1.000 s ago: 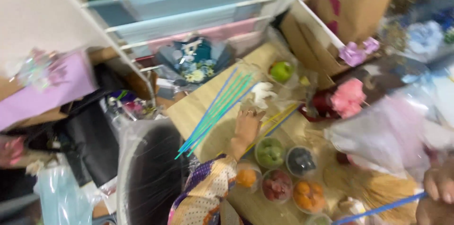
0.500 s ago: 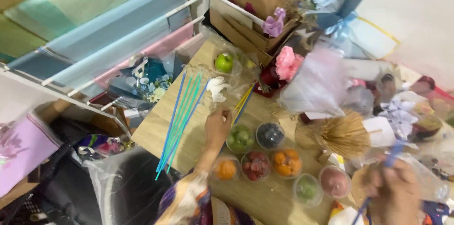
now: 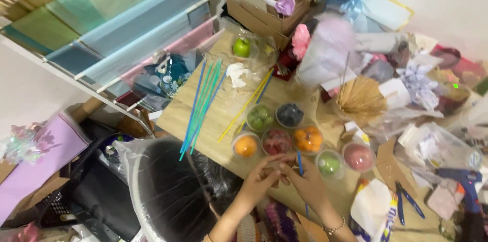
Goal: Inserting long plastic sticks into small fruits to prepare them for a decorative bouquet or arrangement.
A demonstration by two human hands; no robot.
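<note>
My left hand (image 3: pixel 257 182) and my right hand (image 3: pixel 305 181) meet over the near edge of a wooden table (image 3: pixel 222 111), fingertips together on a small reddish-brown thing that I cannot make out. A thin blue stick (image 3: pixel 301 171) runs through my right hand. Just beyond the hands stand several clear cups of fruit: an orange (image 3: pixel 245 146), red pieces (image 3: pixel 277 142), mandarins (image 3: pixel 307 139), green grapes (image 3: pixel 260 117), dark berries (image 3: pixel 290 115), a green apple (image 3: pixel 329 164) and a pink apple (image 3: pixel 359 156).
A bundle of blue and green sticks (image 3: pixel 201 108) and yellow sticks (image 3: pixel 246 104) lie on the table. A black bin lined with clear plastic (image 3: pixel 165 191) stands at the near left. Rolls of coloured paper (image 3: pixel 107 28) hang on a rack. Pliers (image 3: pixel 405 203) and a glue gun (image 3: pixel 460 178) lie right.
My left hand came back from the fruit cups to the near table edge and joined my right hand, which brought the blue stick in from the right. The view shifted.
</note>
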